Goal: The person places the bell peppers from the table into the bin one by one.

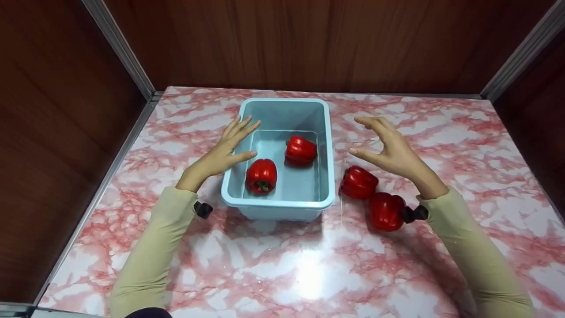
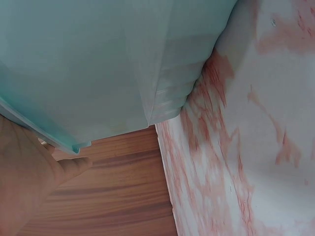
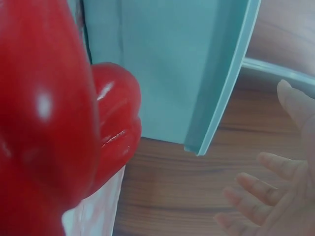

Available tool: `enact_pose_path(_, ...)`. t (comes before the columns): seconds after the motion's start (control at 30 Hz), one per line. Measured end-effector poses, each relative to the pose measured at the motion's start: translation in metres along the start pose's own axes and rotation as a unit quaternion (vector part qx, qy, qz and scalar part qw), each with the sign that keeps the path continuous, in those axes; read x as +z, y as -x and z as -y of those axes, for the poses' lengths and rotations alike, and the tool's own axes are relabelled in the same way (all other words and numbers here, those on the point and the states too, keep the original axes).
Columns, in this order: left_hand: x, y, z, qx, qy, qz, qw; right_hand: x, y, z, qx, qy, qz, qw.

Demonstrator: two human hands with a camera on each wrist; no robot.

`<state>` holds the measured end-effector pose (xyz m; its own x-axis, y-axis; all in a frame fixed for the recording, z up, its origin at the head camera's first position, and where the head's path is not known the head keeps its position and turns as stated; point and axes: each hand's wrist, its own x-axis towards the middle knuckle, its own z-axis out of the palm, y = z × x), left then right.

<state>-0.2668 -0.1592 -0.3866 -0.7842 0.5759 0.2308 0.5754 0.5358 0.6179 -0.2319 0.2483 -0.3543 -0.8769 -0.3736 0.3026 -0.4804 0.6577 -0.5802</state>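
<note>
A light blue plastic bin (image 1: 277,204) stands on the table with two red bell peppers inside, one near its front left (image 1: 261,176) and one farther back on the right (image 1: 300,150). Over the bin's left rim reaches my left hand (image 1: 224,152), fingers spread and holding nothing. My right hand (image 1: 390,148) hovers to the right of the bin, thumb and fingers apart with nothing between them. Below it on the table lie two more peppers side by side, one beside the bin (image 1: 359,182) and one nearer my wrist (image 1: 386,212). Both loom large in the right wrist view.
The table (image 1: 273,269) has a red and white marbled top. Dark wood panels (image 1: 309,44) rise behind it and on both sides, with metal trim at the corners. Each wrist carries a small black camera, the left one (image 1: 203,209) close to the bin's front left corner.
</note>
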Motion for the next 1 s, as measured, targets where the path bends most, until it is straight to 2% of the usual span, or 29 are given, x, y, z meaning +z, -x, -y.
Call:
enact_pose_path(0.3, 0.0, 0.0, -0.001, 0.001, 0.001, -0.003, 1.0, 0.002, 0.003, -0.003, -0.02, -0.002, 0.008, 0.9998)
enact_pose_path(0.73, 0.0, 0.0, 0.001, 0.002, 0.001, -0.002, 1.0, 0.006, 0.007, -0.008, -0.006, 0.009, 0.026, 0.9996)
enact_pose_path(1.0, -0.001, 0.001, -0.002, -0.001, -0.001, 0.0, 1.0, 0.01, 0.011, -0.013, -0.034, 0.004, 0.026, 0.9991)
